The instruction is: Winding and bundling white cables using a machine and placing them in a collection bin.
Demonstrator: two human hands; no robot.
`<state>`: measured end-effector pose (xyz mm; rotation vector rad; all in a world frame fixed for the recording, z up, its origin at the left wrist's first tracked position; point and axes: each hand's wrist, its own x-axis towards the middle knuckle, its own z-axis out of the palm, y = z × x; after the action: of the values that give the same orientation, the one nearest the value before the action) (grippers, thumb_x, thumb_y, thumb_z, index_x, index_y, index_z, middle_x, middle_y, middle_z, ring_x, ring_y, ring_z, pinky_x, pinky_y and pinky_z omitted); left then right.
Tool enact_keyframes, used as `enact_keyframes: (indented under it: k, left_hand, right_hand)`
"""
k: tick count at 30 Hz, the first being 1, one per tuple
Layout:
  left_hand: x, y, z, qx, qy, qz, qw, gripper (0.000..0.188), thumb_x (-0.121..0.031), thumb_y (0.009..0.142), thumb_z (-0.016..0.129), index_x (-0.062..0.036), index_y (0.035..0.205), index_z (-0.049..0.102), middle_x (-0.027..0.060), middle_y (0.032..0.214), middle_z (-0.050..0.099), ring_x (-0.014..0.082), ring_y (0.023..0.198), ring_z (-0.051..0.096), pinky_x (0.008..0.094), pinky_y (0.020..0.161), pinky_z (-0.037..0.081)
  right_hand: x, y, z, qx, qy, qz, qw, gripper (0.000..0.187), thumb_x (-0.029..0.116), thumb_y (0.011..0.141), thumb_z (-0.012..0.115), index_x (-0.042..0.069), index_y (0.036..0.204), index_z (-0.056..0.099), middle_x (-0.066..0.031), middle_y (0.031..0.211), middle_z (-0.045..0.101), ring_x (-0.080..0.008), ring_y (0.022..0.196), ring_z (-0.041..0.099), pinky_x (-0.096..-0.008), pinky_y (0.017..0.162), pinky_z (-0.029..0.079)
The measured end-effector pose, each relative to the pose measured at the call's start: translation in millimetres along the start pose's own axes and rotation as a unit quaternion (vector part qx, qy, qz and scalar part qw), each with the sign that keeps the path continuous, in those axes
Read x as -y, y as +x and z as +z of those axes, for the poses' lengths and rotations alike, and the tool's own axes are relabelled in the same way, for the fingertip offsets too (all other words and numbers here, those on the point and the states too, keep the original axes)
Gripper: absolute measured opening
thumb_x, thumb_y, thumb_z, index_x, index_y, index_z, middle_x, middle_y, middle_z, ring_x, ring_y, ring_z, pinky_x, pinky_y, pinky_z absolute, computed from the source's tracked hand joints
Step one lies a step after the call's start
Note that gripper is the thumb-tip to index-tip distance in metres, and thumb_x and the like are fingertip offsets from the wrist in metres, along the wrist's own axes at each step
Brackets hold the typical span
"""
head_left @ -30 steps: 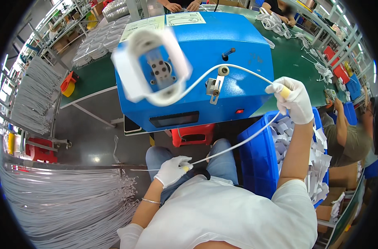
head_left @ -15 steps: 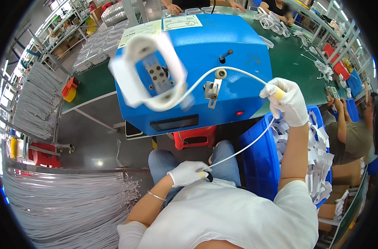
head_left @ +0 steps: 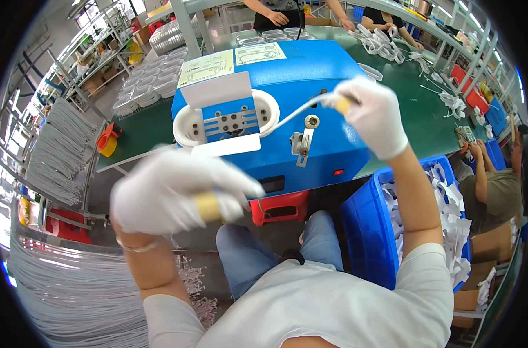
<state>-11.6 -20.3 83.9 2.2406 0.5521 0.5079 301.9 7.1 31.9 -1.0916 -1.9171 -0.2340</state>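
A blue winding machine (head_left: 310, 64) stands before me on the bench. White cable is wound in an oval coil (head_left: 185, 129) round its metal winding head (head_left: 232, 123), with one white paper flap above and another below. From the coil's right side a length of white cable (head_left: 299, 110) runs up to my gloved right hand (head_left: 371, 116), whose closed fingers grip it. My gloved left hand (head_left: 180, 188), somewhat blurred, is raised at the machine's lower left front. Its fingers stretch to the right, with no cable visible in them. Both gloves have yellow tape on a digit.
A blue bin (head_left: 362, 232) of white paper strips stands at my right. Many grey-white cables (head_left: 84, 290) lie at my lower left. A red stool (head_left: 281, 209) is under the machine. Finished coils (head_left: 145, 95) and an orange tape dispenser (head_left: 107, 139) sit left. Co-workers sit beyond.
The coil, blurred and tilted before, now lies level and sharp. My left hand has left the cable at my lap and risen forward. My right hand has moved up and left, shortening the cable span.
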Motion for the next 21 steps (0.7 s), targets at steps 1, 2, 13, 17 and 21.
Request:
enact_keyframes:
  k: [1,2,13,17,21]
  left_hand:
    - [-8.1,2.6,-16.6,-0.047,0.048,-0.004,0.998,0.019,-0.005,0.078,0.069,-0.0009,0.097,0.069,0.008,0.084,0.068,0.0132,0.078,0.064,0.0263,0.071,0.05]
    - [-4.9,17.6,-22.1,-0.142,0.029,0.041,0.989,0.016,-0.002,0.079,0.066,0.001,0.094,0.069,0.0085,0.085,0.068,0.0128,0.079,0.064,0.0264,0.072,0.05]
    - [31.8,80.9,-84.2,-0.045,0.222,0.038,0.973,0.018,-0.004,0.076,0.067,-0.007,0.092,0.074,0.0072,0.084,0.07,0.0145,0.07,0.062,0.0256,0.073,0.051]
    - [23.2,33.0,-87.1,-0.115,0.212,-0.111,0.964,0.016,-0.005,0.076,0.069,-0.0016,0.091,0.072,0.0072,0.081,0.069,0.0121,0.073,0.062,0.0248,0.074,0.05]
    - [31.1,8.9,-82.9,-0.146,0.217,-0.123,0.957,0.017,-0.005,0.077,0.065,-0.0025,0.093,0.071,0.0091,0.081,0.069,0.0174,0.076,0.063,0.0272,0.076,0.048]
  right_hand:
    - [-9.4,13.6,2.7,-0.013,-0.06,-0.006,0.998,0.006,0.01,0.075,0.072,0.006,0.079,0.069,-0.0073,0.072,0.062,-0.0176,0.061,0.056,-0.0279,0.057,0.045]
    - [-18.7,29.6,7.3,-0.017,-0.089,-0.036,0.995,0.006,0.013,0.076,0.071,0.008,0.079,0.07,-0.006,0.073,0.062,-0.018,0.061,0.057,-0.0277,0.058,0.046]
    - [7.6,123.0,84.8,-0.106,-0.007,-0.19,0.976,0.014,0.021,0.083,0.062,0.016,0.094,0.069,-0.0069,0.092,0.065,-0.0257,0.085,0.063,-0.035,0.073,0.051]
    - [43.9,94.9,46.1,-0.029,0.022,-0.201,0.979,0.018,0.003,0.076,0.065,0.011,0.093,0.067,-0.0079,0.088,0.063,-0.0249,0.082,0.061,-0.0302,0.072,0.05]
    - [69.8,76.0,41.3,0.046,-0.093,-0.285,0.953,0.015,0.004,0.07,0.066,0.009,0.083,0.065,-0.0075,0.078,0.057,-0.025,0.075,0.06,-0.0323,0.066,0.049]
